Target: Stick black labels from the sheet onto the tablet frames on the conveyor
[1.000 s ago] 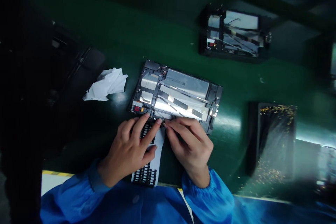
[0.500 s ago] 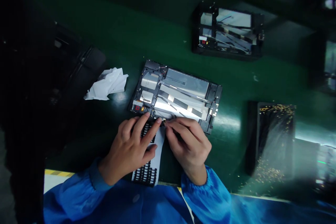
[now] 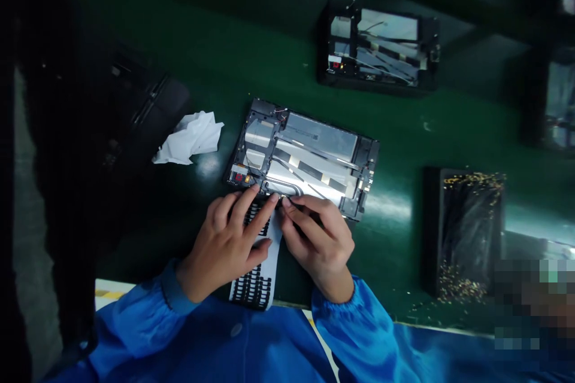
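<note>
An opened tablet [image 3: 309, 158], its battery cells and thin cables bare, lies tilted on the green table. My left hand [image 3: 227, 236] spreads its fingers at the tablet's near edge, index and middle fingertips resting there. Below that palm is a white strip [image 3: 272, 263] with rows of small black pieces [image 3: 251, 281], partly covered by the hand. My right hand [image 3: 318, 239] pinches at the same edge, just right of the left index finger. Whatever sits between its thumb and fingers is too small or hidden to name.
Crumpled white paper [image 3: 191, 137] lies left of the tablet, beside a dark case-like object [image 3: 166, 99]. Another opened device [image 3: 386, 45] rests farther back. A black box [image 3: 431, 233] with many thin black wires, gold at the ends, stands at right. A pixelated patch covers the lower right.
Both hands stay at the tablet's near edge, with the right fingers slightly shifted. The whole view has moved a little. A pixelated area now appears at the lower right.
</note>
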`<state>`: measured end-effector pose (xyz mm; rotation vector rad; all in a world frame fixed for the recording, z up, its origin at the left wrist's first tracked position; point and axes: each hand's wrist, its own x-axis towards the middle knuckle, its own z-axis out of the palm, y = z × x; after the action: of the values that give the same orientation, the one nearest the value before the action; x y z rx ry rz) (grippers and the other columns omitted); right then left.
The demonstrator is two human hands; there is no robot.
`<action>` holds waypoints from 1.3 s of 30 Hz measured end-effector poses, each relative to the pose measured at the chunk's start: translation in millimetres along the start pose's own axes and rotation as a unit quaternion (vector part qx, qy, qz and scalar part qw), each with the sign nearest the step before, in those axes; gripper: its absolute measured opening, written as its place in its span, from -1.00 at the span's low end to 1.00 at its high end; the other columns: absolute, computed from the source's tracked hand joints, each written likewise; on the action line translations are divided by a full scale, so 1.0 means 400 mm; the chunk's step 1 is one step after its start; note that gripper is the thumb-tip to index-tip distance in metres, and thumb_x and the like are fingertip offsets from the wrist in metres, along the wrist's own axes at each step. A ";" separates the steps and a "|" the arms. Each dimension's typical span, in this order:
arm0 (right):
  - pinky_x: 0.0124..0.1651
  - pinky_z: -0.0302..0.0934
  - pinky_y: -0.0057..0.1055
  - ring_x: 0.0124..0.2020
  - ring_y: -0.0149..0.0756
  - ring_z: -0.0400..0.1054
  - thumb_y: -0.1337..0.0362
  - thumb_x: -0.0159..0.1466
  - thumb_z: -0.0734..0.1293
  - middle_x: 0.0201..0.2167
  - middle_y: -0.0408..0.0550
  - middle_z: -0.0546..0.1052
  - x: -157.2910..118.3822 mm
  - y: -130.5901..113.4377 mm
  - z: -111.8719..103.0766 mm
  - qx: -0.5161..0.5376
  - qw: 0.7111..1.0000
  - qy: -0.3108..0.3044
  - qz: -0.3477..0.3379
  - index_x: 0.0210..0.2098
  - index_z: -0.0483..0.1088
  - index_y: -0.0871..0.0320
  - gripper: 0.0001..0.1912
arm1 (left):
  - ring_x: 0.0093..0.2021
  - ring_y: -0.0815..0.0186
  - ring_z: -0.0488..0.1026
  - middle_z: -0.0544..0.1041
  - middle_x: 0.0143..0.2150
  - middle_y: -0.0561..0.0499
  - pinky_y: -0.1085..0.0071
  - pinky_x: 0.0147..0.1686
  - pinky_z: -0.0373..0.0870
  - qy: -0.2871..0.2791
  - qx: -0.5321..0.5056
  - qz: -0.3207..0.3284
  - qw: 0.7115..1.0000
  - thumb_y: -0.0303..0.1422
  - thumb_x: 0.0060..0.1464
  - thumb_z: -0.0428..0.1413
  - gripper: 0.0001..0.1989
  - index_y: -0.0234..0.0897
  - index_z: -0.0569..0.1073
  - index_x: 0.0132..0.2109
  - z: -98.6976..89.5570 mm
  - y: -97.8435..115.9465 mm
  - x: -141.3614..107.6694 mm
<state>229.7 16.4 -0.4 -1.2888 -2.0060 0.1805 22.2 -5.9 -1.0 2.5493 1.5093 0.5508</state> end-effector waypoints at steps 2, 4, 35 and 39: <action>-0.18 0.53 -0.31 -0.22 -0.26 0.58 0.47 0.41 0.49 -0.09 0.01 0.69 0.002 0.001 -0.003 0.007 1.000 -0.001 -0.002 0.14 0.63 0.05 -0.64 | 0.28 -0.10 0.37 0.42 0.47 -0.29 0.02 0.34 0.34 -0.002 0.002 -0.004 1.000 -0.16 0.31 0.29 -0.25 -0.23 0.34 0.54 0.000 0.000 -0.001; -0.14 0.55 -0.32 -0.18 -0.26 0.61 0.50 0.43 0.43 -0.07 0.02 0.68 0.000 -0.007 -0.013 0.021 1.000 -0.002 0.004 0.15 0.63 0.05 -0.63 | 0.30 -0.10 0.37 0.41 0.48 -0.33 0.03 0.34 0.34 0.000 0.003 0.001 1.000 -0.15 0.34 0.27 -0.24 -0.30 0.30 0.56 -0.003 -0.003 -0.003; -0.26 0.36 -0.26 -0.31 -0.17 0.35 0.57 0.44 0.19 -0.34 -0.03 0.48 -0.074 -0.135 0.032 -0.027 0.997 -0.070 0.023 -0.19 0.40 0.12 -0.74 | 0.29 0.03 0.57 0.62 0.25 -0.24 0.11 0.25 0.59 -0.009 0.001 0.077 0.997 -0.21 0.48 0.10 -0.56 -0.33 0.45 0.36 -0.020 -0.038 -0.042; -0.26 0.38 -0.37 -0.28 -0.26 0.44 0.53 0.48 0.22 -0.29 -0.08 0.50 -0.070 -0.105 -0.023 0.056 0.994 -0.065 0.062 -0.14 0.38 0.09 -0.78 | 0.32 -0.03 0.54 0.59 0.29 -0.26 0.07 0.27 0.57 -0.014 0.000 0.070 0.997 -0.20 0.44 0.15 -0.52 -0.31 0.45 0.38 -0.021 -0.034 -0.045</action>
<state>211.3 -29.7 12.4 -1.3592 -1.9938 0.4398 0.0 -15.4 -1.6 2.6657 1.3276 0.5287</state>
